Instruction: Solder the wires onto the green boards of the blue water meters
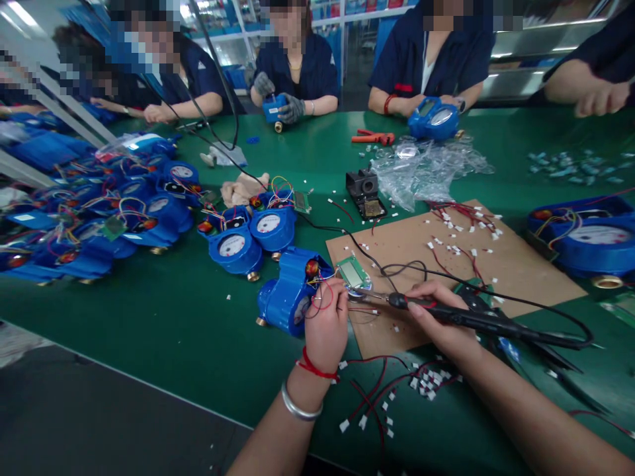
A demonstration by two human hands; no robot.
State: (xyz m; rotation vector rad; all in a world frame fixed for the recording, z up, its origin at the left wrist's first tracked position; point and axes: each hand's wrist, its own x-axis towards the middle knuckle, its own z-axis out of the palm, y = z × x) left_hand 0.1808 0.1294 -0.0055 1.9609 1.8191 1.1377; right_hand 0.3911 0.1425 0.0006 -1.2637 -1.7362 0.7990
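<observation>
My left hand (pixel 327 320) is closed at the edge of a small green circuit board (pixel 353 271) with a display, its fingertips pinching something too small to make out, with thin wires beside them. A blue meter (pixel 288 291) lies tilted just left of that hand, its wires leading toward the board. My right hand (pixel 441 317) is wrapped round the black handle of a soldering iron (pixel 476 320), whose metal tip points left and reaches the board's lower edge near my left fingertips. Brown cardboard (pixel 397 251) lies under the board.
Blue meters (pixel 233 248) crowd the left side; another meter (pixel 595 238) is at right. A soldering stand (pixel 366 195), plastic bags (pixel 421 172), orange-handled cutters (pixel 373 137) and white connectors (pixel 431 382) lie around. The iron's cable crosses the cardboard. Several people sit opposite.
</observation>
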